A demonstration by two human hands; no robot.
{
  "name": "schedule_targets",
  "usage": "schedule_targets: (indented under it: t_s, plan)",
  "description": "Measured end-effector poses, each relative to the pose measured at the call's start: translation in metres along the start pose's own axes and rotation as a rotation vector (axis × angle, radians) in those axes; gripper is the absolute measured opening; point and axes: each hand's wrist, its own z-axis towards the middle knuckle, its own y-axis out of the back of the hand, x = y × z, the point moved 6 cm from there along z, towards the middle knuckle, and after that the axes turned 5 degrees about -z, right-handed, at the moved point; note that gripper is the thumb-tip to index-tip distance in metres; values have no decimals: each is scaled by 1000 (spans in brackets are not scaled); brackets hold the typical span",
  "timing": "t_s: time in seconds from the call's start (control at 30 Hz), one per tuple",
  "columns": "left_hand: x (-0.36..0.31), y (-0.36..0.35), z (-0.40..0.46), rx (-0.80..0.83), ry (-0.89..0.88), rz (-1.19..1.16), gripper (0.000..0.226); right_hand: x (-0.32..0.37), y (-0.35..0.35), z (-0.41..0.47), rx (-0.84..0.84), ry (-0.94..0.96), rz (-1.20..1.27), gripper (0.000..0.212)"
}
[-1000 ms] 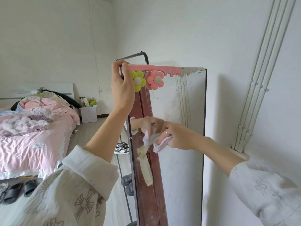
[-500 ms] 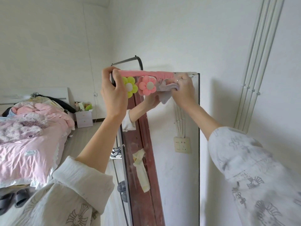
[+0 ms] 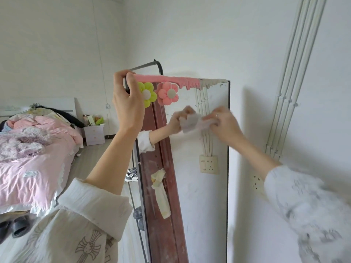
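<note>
A tall black-framed mirror leans against the white wall. Its top edge carries a pink dripping trim with a yellow-green plush flower and a pink one. My left hand grips the mirror's top left corner. My right hand holds a crumpled pale cloth against the glass, a little below the top edge. The hand and cloth are blurred, and their reflection shows beside them.
A bed with pink bedding stands at the left, slippers on the floor at its foot. A small nightstand sits by the far wall. Behind the mirror is a black metal rack with shoes. White conduits run up the right wall.
My right hand with the cloth went from mid-mirror up to the pink trim, then came down to the upper glass. My left hand stayed on the corner.
</note>
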Motion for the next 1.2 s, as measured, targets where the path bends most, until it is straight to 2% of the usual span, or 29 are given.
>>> schedule_targets:
  t_s: [0.07,0.13,0.27,0.43,0.57,0.7,0.73,0.77,0.87,0.97,1.1,1.2]
  plan:
    - [1,1,1,-5,-4,-4,16,-6,26,33,-155,-45,-38,35]
    - [1,0,1,0,-6,-3,15,-11,37,60,-222,-87,-28,33]
    - [3,0,1,-13,-8,10,15,-7,21,74,-248,-117,15,25]
    - [5,1,3,-16,-25,21,16,-5,-13,27,-299,-155,115,23]
    - [4,1,3,-15,-28,22,16,-19,-34,-1,-142,-137,62,24]
    - [1,-1,1,-8,-10,23,17,-41,-50,-21,310,-109,16,26]
    - [0,-2,1,-9,2,26,20,-48,-50,-25,391,-146,-2,28]
    - [-2,-3,1,-14,14,33,22,-55,-44,-26,388,-180,-34,31]
    - [-4,-2,4,-57,37,83,20,-67,-11,-7,119,-249,-71,38]
    - [-11,-3,5,-79,-31,276,14,-61,16,24,-79,-249,-40,41]
    - [-26,-10,15,-66,-186,640,23,-43,36,55,-171,-213,53,38]
    - [-32,-27,19,36,-307,938,28,-44,36,69,-160,-218,88,37]
